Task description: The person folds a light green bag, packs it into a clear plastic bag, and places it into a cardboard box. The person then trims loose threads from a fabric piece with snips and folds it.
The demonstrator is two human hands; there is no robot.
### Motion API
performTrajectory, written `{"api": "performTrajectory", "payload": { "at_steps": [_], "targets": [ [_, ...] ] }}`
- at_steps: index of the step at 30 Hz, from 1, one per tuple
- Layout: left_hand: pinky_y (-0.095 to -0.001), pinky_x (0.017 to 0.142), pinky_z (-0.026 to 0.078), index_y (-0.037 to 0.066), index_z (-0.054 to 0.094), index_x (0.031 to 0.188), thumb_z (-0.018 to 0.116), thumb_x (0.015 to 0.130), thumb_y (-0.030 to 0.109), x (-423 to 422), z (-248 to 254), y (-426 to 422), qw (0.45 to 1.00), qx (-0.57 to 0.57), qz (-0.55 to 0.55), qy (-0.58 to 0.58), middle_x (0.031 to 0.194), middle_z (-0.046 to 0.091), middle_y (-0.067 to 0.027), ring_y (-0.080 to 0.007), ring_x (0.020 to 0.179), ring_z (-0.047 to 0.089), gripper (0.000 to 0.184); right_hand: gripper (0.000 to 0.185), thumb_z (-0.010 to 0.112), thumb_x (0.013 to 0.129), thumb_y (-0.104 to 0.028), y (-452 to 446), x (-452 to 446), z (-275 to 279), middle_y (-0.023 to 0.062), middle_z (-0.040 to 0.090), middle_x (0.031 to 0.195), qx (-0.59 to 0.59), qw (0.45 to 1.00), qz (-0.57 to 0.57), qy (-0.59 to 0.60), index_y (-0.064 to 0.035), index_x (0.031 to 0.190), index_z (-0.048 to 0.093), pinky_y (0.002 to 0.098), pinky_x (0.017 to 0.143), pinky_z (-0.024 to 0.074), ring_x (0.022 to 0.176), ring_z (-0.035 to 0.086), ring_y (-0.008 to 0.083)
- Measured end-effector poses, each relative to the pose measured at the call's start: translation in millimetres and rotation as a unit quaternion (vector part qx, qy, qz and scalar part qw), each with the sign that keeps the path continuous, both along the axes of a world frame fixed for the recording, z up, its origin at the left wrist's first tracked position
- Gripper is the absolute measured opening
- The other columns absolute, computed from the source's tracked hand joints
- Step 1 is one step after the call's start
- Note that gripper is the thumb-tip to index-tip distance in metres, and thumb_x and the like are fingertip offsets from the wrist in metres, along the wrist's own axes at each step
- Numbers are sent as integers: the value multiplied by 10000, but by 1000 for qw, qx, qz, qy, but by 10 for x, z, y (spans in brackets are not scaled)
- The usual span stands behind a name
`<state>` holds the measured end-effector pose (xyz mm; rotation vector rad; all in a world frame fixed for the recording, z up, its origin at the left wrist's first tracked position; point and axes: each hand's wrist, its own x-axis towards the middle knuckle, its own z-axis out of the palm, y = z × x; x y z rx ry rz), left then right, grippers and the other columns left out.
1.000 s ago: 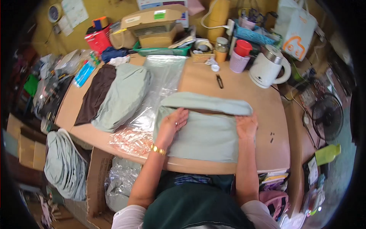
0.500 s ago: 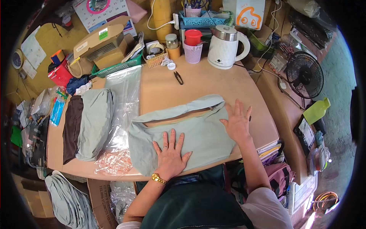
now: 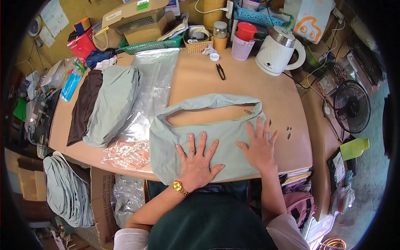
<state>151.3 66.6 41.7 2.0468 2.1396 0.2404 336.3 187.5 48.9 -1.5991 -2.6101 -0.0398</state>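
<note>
A pale grey-green fabric shoulder bag (image 3: 225, 143) lies flat on the table, its strap (image 3: 208, 100) arched away from me. A zipper pull (image 3: 248, 111) shows at the right end of its opening. My left hand (image 3: 200, 160) rests palm down on the lower middle of the bag, fingers spread. Flat on the bag's right side is my right hand (image 3: 260, 148), its fingers also apart. To the left, a folded grey-green cloth piece (image 3: 112, 104) lies beside a dark brown one (image 3: 84, 108), with clear plastic bags (image 3: 152, 87) next to them.
Thread snips (image 3: 220, 71) and a white cap (image 3: 214, 56) lie toward the back. A white electric kettle (image 3: 277, 52), a lilac cup (image 3: 242, 49) and a green basket (image 3: 152, 46) line the far edge. A black fan (image 3: 352, 106) stands right. Stacked grey-green fabric (image 3: 68, 191) sits below left.
My right hand has come from the bag's right edge onto its surface. The strap now arches wider from the opening. My left hand stays spread on the bag; the camera view has shifted.
</note>
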Motion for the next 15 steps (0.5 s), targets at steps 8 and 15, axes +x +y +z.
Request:
{"api": "performTrajectory", "payload": {
  "at_steps": [8, 15],
  "targets": [
    [-751, 1041, 68, 163, 274, 1510, 486, 892, 591, -476, -51, 50, 998, 2, 66, 1, 1592, 160, -116, -446, 1443, 103, 782, 729, 597, 850, -529, -422, 12, -78, 194, 269, 1527, -27, 994, 92, 55, -175, 1452, 388, 710, 1050, 170, 1390, 247, 440],
    [-717, 1073, 61, 157, 357, 1473, 508, 924, 479, -573, 177, -28, 996, 35, 47, 59, 1564, 231, -146, -400, 1444, 168, 654, 667, 624, 850, -488, -325, -2, 128, 212, 363, 1471, -64, 992, 113, 9, -142, 1397, 463, 612, 1067, 270, 1358, 332, 410]
  ]
}}
